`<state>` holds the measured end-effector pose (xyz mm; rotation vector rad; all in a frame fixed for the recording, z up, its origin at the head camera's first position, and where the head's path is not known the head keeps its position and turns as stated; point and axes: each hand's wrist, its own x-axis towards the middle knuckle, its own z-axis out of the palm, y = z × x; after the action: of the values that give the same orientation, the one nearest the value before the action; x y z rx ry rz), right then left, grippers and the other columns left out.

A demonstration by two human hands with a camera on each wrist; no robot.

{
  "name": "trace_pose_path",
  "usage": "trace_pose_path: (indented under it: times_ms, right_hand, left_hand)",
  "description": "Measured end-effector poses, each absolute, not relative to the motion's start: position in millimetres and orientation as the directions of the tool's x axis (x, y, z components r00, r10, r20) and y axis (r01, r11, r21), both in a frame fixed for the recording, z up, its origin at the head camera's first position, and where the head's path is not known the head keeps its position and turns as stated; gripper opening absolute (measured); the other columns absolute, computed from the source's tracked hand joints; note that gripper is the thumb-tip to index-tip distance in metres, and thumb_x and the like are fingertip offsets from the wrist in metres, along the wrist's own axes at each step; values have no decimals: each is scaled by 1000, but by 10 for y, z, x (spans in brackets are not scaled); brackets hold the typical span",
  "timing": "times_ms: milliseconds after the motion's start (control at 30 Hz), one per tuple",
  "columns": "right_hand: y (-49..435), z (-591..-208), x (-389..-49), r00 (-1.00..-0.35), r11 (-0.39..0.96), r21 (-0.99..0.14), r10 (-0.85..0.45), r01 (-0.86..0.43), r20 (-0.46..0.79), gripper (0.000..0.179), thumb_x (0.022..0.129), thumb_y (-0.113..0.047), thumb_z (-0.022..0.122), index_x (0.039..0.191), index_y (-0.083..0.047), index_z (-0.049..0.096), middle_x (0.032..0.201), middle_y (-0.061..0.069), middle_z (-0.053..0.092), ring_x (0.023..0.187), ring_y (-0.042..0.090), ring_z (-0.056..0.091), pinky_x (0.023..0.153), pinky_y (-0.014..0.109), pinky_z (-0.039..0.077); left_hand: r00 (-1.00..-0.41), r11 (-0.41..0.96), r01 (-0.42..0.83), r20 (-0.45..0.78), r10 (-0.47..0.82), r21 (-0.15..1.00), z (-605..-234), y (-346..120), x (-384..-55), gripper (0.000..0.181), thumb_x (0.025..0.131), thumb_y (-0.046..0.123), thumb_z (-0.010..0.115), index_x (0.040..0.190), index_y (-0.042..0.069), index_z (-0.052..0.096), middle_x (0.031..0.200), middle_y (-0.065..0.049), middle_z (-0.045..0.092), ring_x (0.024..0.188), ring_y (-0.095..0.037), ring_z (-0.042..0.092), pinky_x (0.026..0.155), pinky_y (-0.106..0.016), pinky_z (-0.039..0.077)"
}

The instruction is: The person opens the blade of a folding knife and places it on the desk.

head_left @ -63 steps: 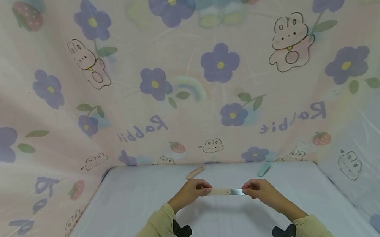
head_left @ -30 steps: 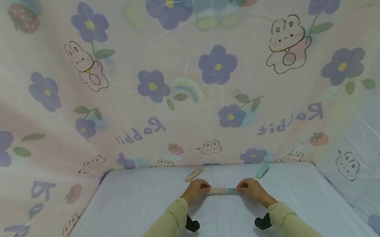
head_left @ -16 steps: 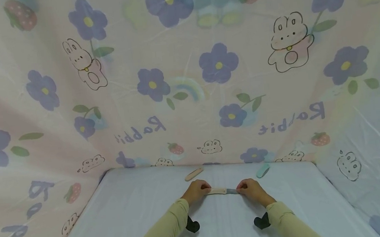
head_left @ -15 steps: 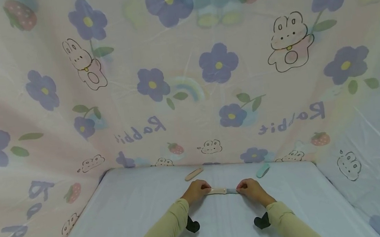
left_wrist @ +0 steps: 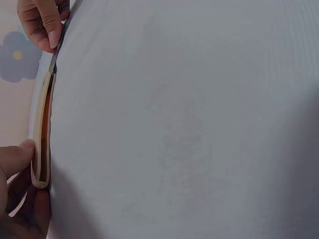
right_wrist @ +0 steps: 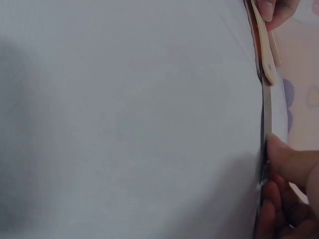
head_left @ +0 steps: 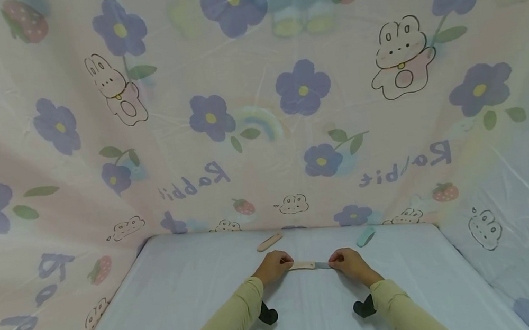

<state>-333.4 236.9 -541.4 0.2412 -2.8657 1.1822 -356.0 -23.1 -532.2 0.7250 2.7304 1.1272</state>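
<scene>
A folding knife [head_left: 303, 265] with a cream handle and a metal blade stretches between my two hands, unfolded into a line. My left hand [head_left: 273, 267] pinches the handle's end between thumb and fingers. At the other end my right hand [head_left: 350, 264] pinches the blade [right_wrist: 267, 109], and its fingers hide the tip. In the left wrist view the slotted handle [left_wrist: 42, 129] shows its open groove, orange-brown inside. The knife is held low over the white surface.
On the white surface [head_left: 186, 300], behind my hands, lie a tan elongated piece [head_left: 270, 242] to the left and a mint-green one [head_left: 365, 236] to the right. A printed curtain [head_left: 264, 159] walls in the back and both sides.
Since two seconds ago both hands have come down toward the surface and slightly closer together, with the knife still between them. Over the last half second they have barely moved.
</scene>
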Motion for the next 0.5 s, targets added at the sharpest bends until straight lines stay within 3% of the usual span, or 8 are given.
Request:
trace_pose_path:
  times_ms: [267, 500]
  right_hand:
    - [2340, -5307, -3350, -993, 725, -682, -112, -95, 19, 5, 81, -11, 63, 80, -6, 63, 73, -1, 56, 68, 13, 49, 62, 28, 42]
    - [2318, -5266, -3465, -995, 708, -701, -97, -83, 20, 7, 83, -11, 59, 86, -6, 63, 79, 0, 58, 74, 15, 51, 67, 33, 44]
  left_hand:
    - [-876, 621, 409, 99, 471, 669, -5292, -237, -3565, 12, 88, 20, 56, 91, 12, 65, 84, 6, 56, 76, -6, 50, 65, -24, 43]
    - [-902, 657, 407, 169, 396, 635, -5260, -373, -3684, 17, 88, 14, 55, 102, 8, 62, 100, -1, 56, 91, -17, 52, 76, -33, 44]
